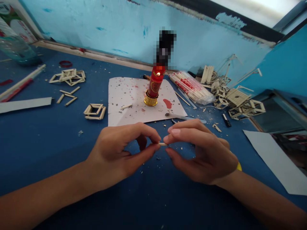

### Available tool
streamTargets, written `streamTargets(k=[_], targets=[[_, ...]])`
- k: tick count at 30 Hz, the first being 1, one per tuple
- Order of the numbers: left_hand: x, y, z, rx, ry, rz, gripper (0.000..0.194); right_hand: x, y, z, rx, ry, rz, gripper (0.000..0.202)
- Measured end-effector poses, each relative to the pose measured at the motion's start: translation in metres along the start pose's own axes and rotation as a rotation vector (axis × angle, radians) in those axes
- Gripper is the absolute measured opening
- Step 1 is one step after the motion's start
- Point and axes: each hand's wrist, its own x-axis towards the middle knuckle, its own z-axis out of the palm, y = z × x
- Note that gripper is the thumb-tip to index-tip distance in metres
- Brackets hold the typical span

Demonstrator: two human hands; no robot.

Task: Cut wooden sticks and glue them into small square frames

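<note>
Our left hand (109, 148) pinches short pale stick (162, 144) between thumb and fingertips. Stick sits between our two hands, other end at fingertips of our right hand (206, 156); right fingers curled, thumb just below, cannot tell whether they grip. Beyond hands: lit red candle (154, 88) standing on white paper (131, 116). Past left hand: square stick frame (93, 118) on blue table (48, 153). Past right hand: plastic-wrapped stick bundle (192, 88); farther right, joined stick structures (236, 96).

I see a blue table (48, 140); on it: white sheet (133, 91), bagged sticks (193, 88), square stick frame (94, 117), red ring (65, 65), black cylinder (226, 120).
</note>
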Motion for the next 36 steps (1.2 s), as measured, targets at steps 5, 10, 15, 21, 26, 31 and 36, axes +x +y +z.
streamTargets(k=[5, 10, 15, 21, 26, 31, 36], targets=[[-0.001, -0.004, 0.002, 0.003, 0.009, 0.016, 0.019, -0.001, 0.002, 0.003, -0.008, 0.022, -0.017, 0.050], [-0.002, -0.004, 0.001, 0.017, -0.033, 0.009, 0.019, -0.002, 0.002, 0.002, -0.019, 0.021, -0.017, 0.045], [-0.003, -0.005, 0.004, -0.045, 0.010, -0.022, 0.019, -0.005, 0.000, -0.001, -0.025, 0.014, 0.015, 0.040], [-0.003, -0.006, 0.006, -0.063, 0.040, -0.065, 0.018, -0.008, -0.002, -0.004, 0.030, 0.069, 0.131, 0.058], [0.000, -0.003, 0.003, 0.008, 0.045, -0.097, 0.014, -0.011, -0.007, -0.006, 0.106, 0.082, 0.269, 0.060], [0.007, -0.001, 0.000, 0.077, 0.139, -0.226, 0.009, -0.011, -0.012, -0.008, 0.059, 0.067, 0.313, 0.061], [0.016, -0.005, -0.004, 0.012, 0.262, -0.448, 0.011, -0.007, -0.012, -0.007, 0.031, 0.031, 0.297, 0.054]])
